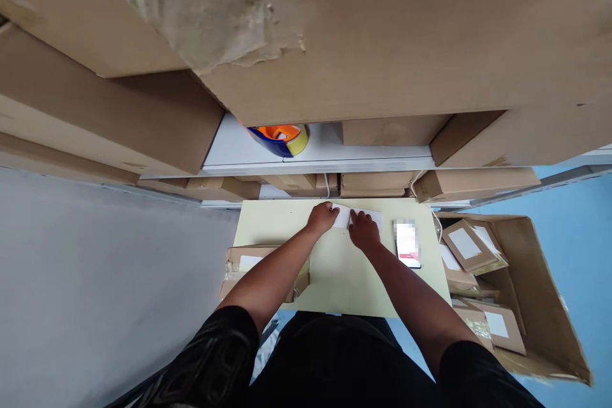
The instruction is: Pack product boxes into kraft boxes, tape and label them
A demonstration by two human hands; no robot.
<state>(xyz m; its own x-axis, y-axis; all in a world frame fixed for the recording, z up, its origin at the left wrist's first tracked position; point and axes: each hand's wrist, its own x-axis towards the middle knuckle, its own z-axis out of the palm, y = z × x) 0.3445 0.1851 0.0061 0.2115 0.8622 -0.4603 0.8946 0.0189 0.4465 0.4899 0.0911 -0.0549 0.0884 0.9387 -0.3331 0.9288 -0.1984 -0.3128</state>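
A small piece of white paper [341,217], creased or in two halves, lies at the far edge of the pale yellow table [335,274]. My left hand [322,218] pinches its left end between thumb and fingers. On the other side my right hand [364,231] grips the paper near the middle, index finger pressed onto it and the other fingers curled. A phone [407,243] with a lit screen rests to the right of my right hand. Under my left forearm sits a taped cardboard box [236,259] with a white label.
A large open carton [549,280] holding several labelled parcels [463,245] stands right of the table. Shelves ahead carry cardboard boxes [382,32], which overhang the table, and an orange, blue and yellow tape roll [287,140]. A white cable [436,220] hangs at the right.
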